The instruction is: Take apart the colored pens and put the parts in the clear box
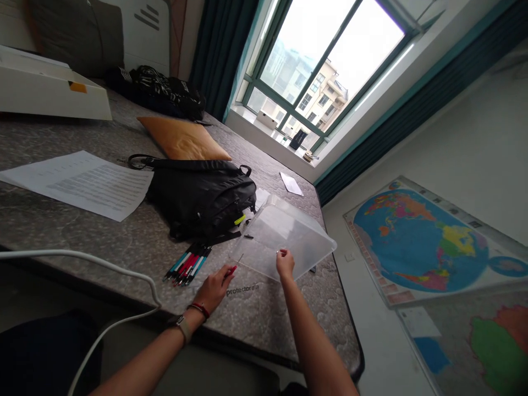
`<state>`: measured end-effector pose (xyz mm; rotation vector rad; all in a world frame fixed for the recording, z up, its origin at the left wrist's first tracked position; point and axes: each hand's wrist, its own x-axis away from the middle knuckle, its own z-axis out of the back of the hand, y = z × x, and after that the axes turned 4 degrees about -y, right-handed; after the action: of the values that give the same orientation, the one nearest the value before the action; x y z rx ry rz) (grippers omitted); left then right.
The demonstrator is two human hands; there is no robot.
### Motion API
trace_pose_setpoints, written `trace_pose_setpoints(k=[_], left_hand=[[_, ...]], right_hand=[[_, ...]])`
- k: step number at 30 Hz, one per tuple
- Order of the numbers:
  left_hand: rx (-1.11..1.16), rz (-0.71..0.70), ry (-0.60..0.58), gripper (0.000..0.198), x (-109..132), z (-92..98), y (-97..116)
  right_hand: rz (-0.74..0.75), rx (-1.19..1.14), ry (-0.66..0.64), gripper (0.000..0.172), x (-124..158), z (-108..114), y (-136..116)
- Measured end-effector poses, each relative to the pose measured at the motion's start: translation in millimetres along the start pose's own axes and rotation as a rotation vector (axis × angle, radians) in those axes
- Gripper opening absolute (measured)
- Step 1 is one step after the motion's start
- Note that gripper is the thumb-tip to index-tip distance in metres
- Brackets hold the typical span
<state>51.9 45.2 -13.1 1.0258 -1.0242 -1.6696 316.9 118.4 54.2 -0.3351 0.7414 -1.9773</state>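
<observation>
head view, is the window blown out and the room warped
Head view: the window is overexposed, sky nearly white; the wide lens tilts and stretches the room, warping the wall map; the left hand and right hand look fairly sharp.

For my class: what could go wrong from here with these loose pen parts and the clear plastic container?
The clear plastic container sits at the mattress edge, so it might tip or slide off. The small dark part lying loose could get lost against the quilted cover. The left hand holds a red pen piece with a thin tip, which may slip or jab if gripped badly.
</observation>
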Motion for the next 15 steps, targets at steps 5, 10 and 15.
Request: trace_pose_setpoints(k=[5, 10, 15], left_hand=[[0.031, 0.002, -0.001, 0.022, -0.5, -0.5, 0.0], [0.054, 0.0, -0.021, 0.022, 0.7, 3.5, 4.0], [0.071, -0.023, -0.081, 0.018, 2.3, 7.4, 9.5]], right_hand=[[-0.08, 0.291, -0.089, 0.021, -40.5, -0.6, 18.9], [-0.101, 0.397, -0.125, 0.023, -57.5, -19.1, 21.6], [-0.076, 0.417, -0.154, 0.019, -64.7, -20.8, 28.6]])
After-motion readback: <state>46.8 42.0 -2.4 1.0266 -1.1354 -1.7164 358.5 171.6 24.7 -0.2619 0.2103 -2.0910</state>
